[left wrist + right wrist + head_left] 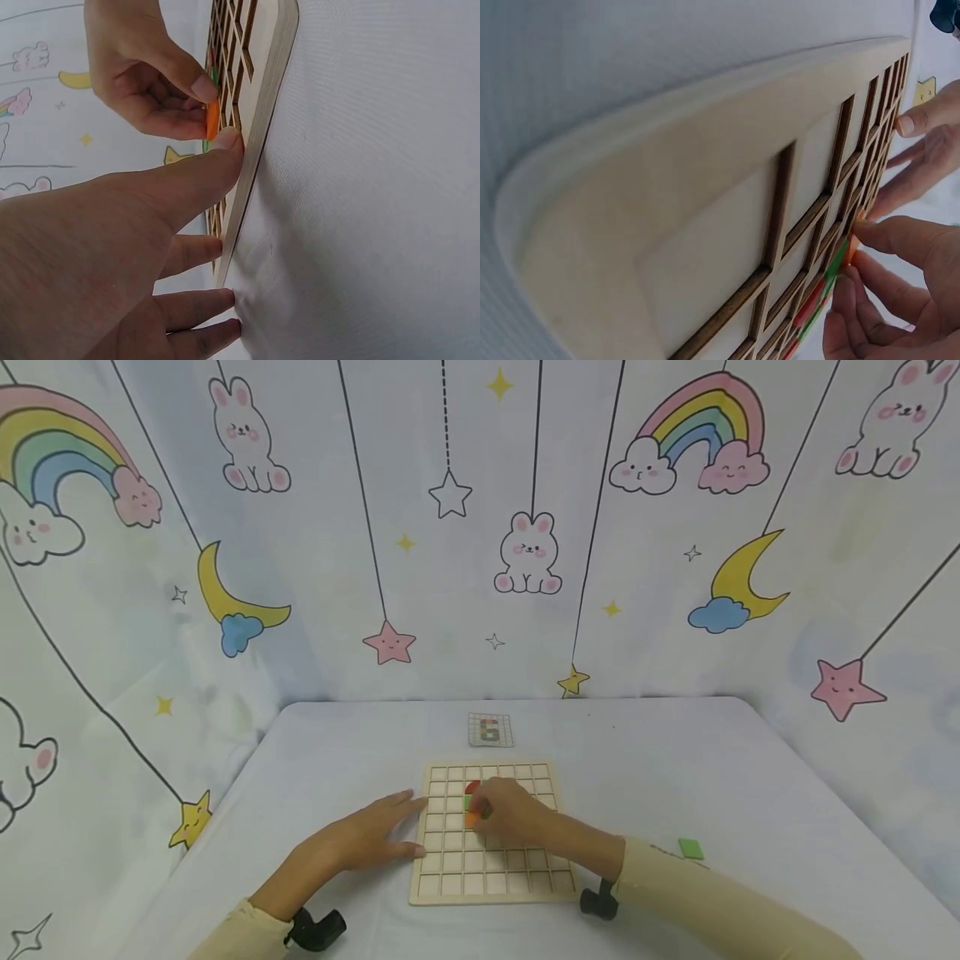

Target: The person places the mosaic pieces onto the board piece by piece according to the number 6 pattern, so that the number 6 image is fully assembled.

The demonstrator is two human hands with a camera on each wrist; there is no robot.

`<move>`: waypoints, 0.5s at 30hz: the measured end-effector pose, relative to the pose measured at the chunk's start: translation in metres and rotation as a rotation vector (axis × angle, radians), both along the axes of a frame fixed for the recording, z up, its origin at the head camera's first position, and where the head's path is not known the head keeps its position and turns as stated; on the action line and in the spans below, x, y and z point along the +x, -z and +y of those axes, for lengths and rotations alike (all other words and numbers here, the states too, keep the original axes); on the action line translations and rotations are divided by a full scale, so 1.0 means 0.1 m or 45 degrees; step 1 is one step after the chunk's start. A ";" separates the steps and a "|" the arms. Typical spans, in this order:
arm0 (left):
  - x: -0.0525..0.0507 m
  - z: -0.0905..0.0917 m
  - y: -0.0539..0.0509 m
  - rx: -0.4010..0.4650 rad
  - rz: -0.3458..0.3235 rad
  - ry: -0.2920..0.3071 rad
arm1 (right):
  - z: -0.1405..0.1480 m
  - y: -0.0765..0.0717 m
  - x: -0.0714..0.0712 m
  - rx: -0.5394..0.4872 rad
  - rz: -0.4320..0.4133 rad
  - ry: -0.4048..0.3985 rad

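Note:
A wooden grid board lies flat, holding a red piece, a green piece and an orange piece in one column. My right hand pinches an orange piece between thumb and fingers at the grid, best seen in the left wrist view. My left hand rests at the board's left edge with its fingers spread, thumb on the rim. In the right wrist view, red and green pieces lie beside the pinching fingers.
Behind the board lies a small card with a gridded coloured pattern. A loose green square is on the white table to the right, near my right sleeve. A patterned curtain stands behind the table.

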State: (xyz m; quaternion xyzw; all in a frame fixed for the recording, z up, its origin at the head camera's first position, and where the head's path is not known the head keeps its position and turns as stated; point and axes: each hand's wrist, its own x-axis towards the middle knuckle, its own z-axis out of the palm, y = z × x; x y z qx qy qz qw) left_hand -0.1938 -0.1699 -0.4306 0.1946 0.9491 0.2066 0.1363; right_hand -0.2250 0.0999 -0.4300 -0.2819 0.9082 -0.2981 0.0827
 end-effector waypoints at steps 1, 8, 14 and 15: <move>0.00 0.00 0.00 0.003 0.002 0.005 | 0.00 0.00 0.01 -0.008 0.004 -0.006; 0.00 -0.01 0.00 -0.012 0.002 -0.001 | 0.00 -0.01 0.03 -0.011 0.041 -0.029; -0.02 -0.01 0.02 -0.006 -0.004 0.005 | 0.02 0.02 0.01 0.011 0.076 -0.044; -0.02 -0.01 0.02 -0.004 -0.005 0.005 | 0.02 0.03 0.01 0.016 0.076 -0.040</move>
